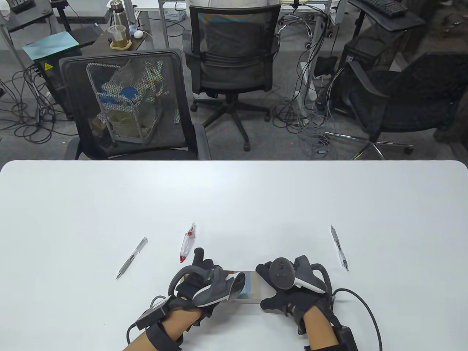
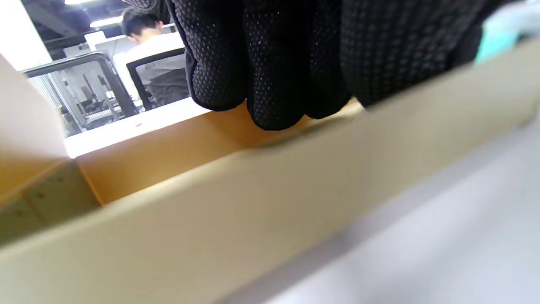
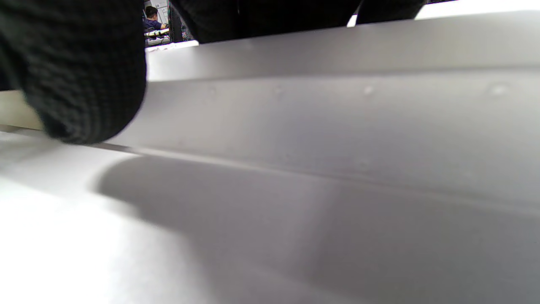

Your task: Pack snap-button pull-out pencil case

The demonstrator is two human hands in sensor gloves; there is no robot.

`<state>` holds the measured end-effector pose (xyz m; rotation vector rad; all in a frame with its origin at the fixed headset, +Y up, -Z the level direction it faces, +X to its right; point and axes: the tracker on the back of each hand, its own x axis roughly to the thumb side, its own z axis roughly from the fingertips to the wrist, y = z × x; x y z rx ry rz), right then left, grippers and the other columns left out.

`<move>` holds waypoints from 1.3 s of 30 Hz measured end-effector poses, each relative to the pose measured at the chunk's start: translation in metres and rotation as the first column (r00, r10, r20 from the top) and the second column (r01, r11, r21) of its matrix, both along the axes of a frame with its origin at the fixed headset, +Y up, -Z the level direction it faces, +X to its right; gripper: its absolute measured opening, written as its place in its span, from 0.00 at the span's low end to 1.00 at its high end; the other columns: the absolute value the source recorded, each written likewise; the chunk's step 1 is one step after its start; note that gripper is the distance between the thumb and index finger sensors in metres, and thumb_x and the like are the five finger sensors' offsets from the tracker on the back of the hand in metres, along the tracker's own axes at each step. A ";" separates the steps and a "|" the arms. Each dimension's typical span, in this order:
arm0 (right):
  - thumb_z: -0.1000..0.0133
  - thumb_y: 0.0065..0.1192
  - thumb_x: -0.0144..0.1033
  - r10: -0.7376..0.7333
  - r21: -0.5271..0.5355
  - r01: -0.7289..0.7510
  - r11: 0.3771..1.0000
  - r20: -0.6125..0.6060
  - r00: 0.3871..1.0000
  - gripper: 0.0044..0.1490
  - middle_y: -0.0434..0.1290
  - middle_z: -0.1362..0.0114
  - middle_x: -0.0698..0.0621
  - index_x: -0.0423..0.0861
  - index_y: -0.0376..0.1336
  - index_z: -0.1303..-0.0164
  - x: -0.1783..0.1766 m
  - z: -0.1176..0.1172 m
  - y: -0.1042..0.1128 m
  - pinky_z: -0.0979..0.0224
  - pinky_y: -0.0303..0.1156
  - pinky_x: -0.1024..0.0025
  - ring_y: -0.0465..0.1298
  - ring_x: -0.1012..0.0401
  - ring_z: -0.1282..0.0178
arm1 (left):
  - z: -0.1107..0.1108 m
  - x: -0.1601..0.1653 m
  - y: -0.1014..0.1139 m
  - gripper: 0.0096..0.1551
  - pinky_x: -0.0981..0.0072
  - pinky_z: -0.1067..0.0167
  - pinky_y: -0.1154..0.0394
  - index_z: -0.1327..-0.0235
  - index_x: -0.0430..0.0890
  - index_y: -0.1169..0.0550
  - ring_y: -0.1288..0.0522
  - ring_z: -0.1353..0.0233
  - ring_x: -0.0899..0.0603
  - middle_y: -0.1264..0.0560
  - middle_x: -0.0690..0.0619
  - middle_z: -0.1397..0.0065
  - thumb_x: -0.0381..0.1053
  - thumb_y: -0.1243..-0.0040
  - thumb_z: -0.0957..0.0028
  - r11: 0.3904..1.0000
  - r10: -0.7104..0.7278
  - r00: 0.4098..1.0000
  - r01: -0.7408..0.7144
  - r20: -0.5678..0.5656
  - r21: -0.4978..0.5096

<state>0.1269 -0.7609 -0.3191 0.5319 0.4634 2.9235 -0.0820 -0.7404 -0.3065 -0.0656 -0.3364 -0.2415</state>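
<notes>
The pencil case (image 1: pixel 250 289) lies flat on the white table near the front edge, mostly hidden between my hands. My left hand (image 1: pixel 199 283) grips its left end; in the left wrist view its fingertips (image 2: pixel 274 105) reach over the cream wall into the tan open tray (image 2: pixel 168 156). My right hand (image 1: pixel 283 289) holds the right end; in the right wrist view the thumb (image 3: pixel 80 84) presses the case's grey side (image 3: pixel 337 118). Loose on the table lie a clear pen (image 1: pixel 132 257) at left, a red-tipped correction pen (image 1: pixel 187 243) at middle and another clear pen (image 1: pixel 339 248) at right.
The white table (image 1: pixel 234 197) spreads wide beyond the pens. Behind its far edge stand a black mesh chair (image 1: pixel 128 106) and other office chairs (image 1: pixel 234 55), with cables on the floor.
</notes>
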 end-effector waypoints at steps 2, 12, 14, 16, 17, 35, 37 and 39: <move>0.63 0.74 0.64 0.003 0.000 -0.003 1.000 -0.001 1.000 0.60 0.58 0.14 0.57 0.61 0.51 0.21 0.000 0.000 0.000 0.18 0.55 0.43 0.63 0.51 0.17 | -0.002 -0.017 0.014 0.34 0.36 0.18 0.46 0.42 0.64 0.17 0.21 0.26 0.48 0.18 0.64 0.33 0.63 0.26 0.67 0.997 0.075 0.997 -0.074 -0.030 0.009; 0.63 0.75 0.64 0.006 -0.008 -0.006 1.000 -0.002 1.000 0.61 0.58 0.14 0.57 0.61 0.50 0.21 0.000 0.000 0.000 0.18 0.54 0.43 0.62 0.52 0.17 | -0.038 -0.154 0.048 0.50 0.37 0.16 0.53 0.24 0.64 0.35 0.43 0.13 0.43 0.42 0.60 0.14 0.62 0.27 0.63 0.932 0.345 0.815 -0.358 -0.466 0.064; 0.63 0.74 0.64 0.005 -0.008 -0.005 1.000 -0.002 1.000 0.61 0.57 0.14 0.57 0.61 0.50 0.21 0.001 0.000 -0.001 0.18 0.54 0.43 0.62 0.52 0.17 | -0.045 -0.178 0.041 0.50 0.37 0.16 0.52 0.24 0.63 0.35 0.43 0.13 0.43 0.42 0.60 0.15 0.62 0.27 0.64 0.931 0.333 0.773 -0.361 -0.540 0.058; 0.63 0.74 0.64 0.003 -0.009 -0.003 1.000 -0.002 1.000 0.61 0.57 0.14 0.57 0.61 0.50 0.21 0.001 0.000 -0.001 0.18 0.54 0.43 0.61 0.52 0.16 | -0.051 -0.200 0.031 0.50 0.38 0.17 0.51 0.24 0.61 0.34 0.41 0.14 0.43 0.40 0.59 0.16 0.63 0.27 0.64 0.943 0.289 0.737 -0.331 -0.611 0.047; 0.63 0.74 0.64 0.003 -0.010 -0.003 1.000 -0.002 1.000 0.61 0.57 0.14 0.57 0.61 0.50 0.21 0.001 0.000 -0.001 0.18 0.54 0.43 0.61 0.52 0.17 | -0.054 -0.209 0.026 0.49 0.38 0.17 0.51 0.25 0.60 0.33 0.40 0.15 0.43 0.39 0.59 0.17 0.63 0.27 0.64 0.949 0.261 0.723 -0.315 -0.640 0.031; 0.63 0.74 0.64 -0.006 -0.016 0.006 1.000 -0.002 1.000 0.61 0.57 0.13 0.58 0.62 0.49 0.21 0.002 -0.001 -0.002 0.17 0.53 0.44 0.61 0.52 0.16 | -0.060 -0.242 -0.024 0.29 0.40 0.23 0.38 0.46 0.53 0.17 0.24 0.32 0.42 0.22 0.55 0.35 0.59 0.27 0.62 0.970 0.062 0.633 -0.220 -0.772 -0.102; 0.63 0.74 0.64 -0.007 -0.016 0.007 1.000 -0.002 1.000 0.61 0.57 0.14 0.57 0.62 0.49 0.21 0.002 -0.001 -0.002 0.17 0.53 0.44 0.61 0.52 0.16 | -0.060 -0.244 -0.024 0.29 0.40 0.23 0.38 0.46 0.53 0.17 0.24 0.32 0.42 0.22 0.55 0.35 0.59 0.27 0.62 0.967 0.074 0.628 -0.236 -0.774 -0.098; 0.63 0.74 0.64 -0.007 -0.016 0.007 1.000 -0.002 1.000 0.61 0.57 0.13 0.58 0.62 0.49 0.21 0.002 -0.001 -0.002 0.17 0.53 0.44 0.61 0.52 0.16 | -0.060 -0.245 -0.025 0.29 0.40 0.23 0.38 0.46 0.53 0.17 0.24 0.32 0.42 0.22 0.54 0.35 0.58 0.28 0.62 0.965 0.086 0.628 -0.246 -0.774 -0.092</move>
